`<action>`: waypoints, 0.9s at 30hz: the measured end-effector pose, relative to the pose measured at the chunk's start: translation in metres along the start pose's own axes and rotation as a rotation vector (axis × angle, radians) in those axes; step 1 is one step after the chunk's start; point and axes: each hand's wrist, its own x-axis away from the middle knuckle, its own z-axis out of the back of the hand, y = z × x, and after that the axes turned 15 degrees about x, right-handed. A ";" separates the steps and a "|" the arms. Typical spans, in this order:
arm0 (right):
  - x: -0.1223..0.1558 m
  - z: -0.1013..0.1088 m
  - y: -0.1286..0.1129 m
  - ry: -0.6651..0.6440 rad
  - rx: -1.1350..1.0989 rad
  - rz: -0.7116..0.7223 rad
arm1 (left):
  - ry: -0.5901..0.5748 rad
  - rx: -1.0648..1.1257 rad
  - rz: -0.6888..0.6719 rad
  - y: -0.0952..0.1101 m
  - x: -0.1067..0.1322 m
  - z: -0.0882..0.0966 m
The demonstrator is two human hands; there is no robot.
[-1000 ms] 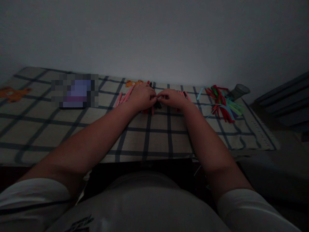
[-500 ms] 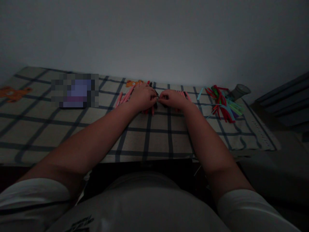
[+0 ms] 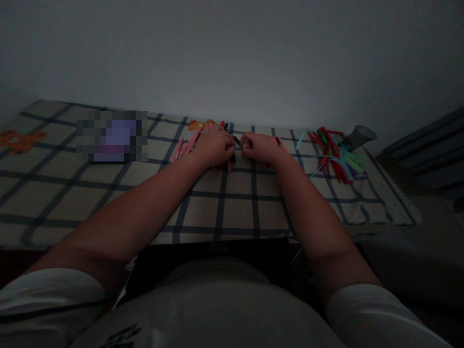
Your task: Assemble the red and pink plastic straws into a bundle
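Observation:
My left hand (image 3: pixel 216 147) rests over several slim pink sticks (image 3: pixel 186 147), its fingers curled and closed; what they hold, if anything, is hidden. Red and black sticks (image 3: pixel 225 126) poke out past its fingertips. Just to its right, my right hand (image 3: pixel 260 148) is closed in a pinch, with a tiny pale bit at the fingertips, too small to name. A thin dark piece (image 3: pixel 236 140) lies in the narrow gap between the two hands. More pink and dark sticks (image 3: pixel 280 142) show behind my right hand, partly covered by it.
A checked cloth (image 3: pixel 235 208) covers the table, which stands against a wall. On the right lies a pile of red, green and blue strips (image 3: pixel 335 159) beside a see-through cup (image 3: pixel 360 137). A blurred-out device with a purple screen (image 3: pixel 118 137) is at the left.
My fingertips have drawn slightly apart: the right hand's pinch has shifted a little to the right, and the dark piece between the hands shows more. My left hand is nearly still.

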 end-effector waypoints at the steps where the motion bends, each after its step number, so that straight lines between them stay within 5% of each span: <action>1: 0.001 0.001 0.000 0.007 -0.002 0.002 | 0.002 0.004 0.000 0.000 0.000 0.000; 20: -0.010 -0.011 0.013 0.176 -0.349 0.032 | -0.074 -0.126 -0.084 -0.001 0.001 0.009; 27: -0.019 -0.021 0.012 0.175 -0.652 0.119 | 0.036 -0.094 -0.041 -0.001 -0.001 0.011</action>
